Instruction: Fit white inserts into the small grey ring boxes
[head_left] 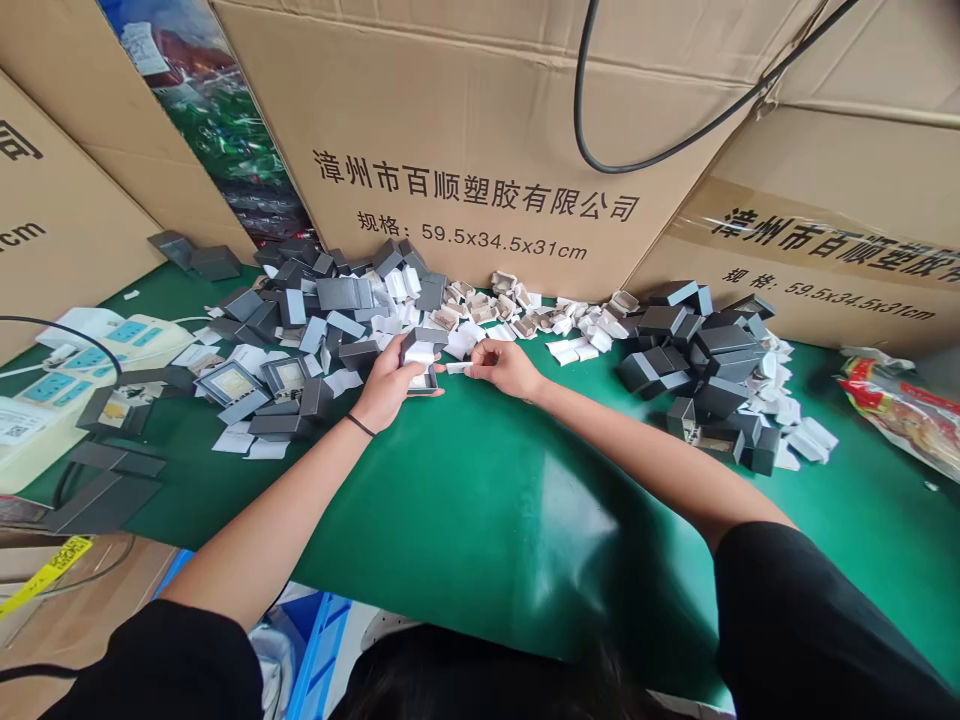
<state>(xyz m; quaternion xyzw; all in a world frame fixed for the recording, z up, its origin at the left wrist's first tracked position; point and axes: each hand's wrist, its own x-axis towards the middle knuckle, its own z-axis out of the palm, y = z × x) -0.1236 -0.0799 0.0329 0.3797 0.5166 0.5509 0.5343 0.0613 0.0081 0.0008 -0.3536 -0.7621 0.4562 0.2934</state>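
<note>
My left hand (390, 382) is wrapped round a small open grey box (420, 365) with a pale lining, held just above the green mat (480, 500). My right hand (504, 365) pinches a small white card piece (459, 368) right next to the box's right side. Both hands sit in front of a heap of white inserts (517, 312). Grey boxes lie in a pile on the left (330, 295) and another on the right (701, 360).
Large cardboard cartons (480, 130) wall off the back and both sides. A white power strip (82, 365) with cables lies at the left edge. A colourful plastic bag (904, 410) lies at the right. A blue crate (319, 650) shows below the mat's near edge.
</note>
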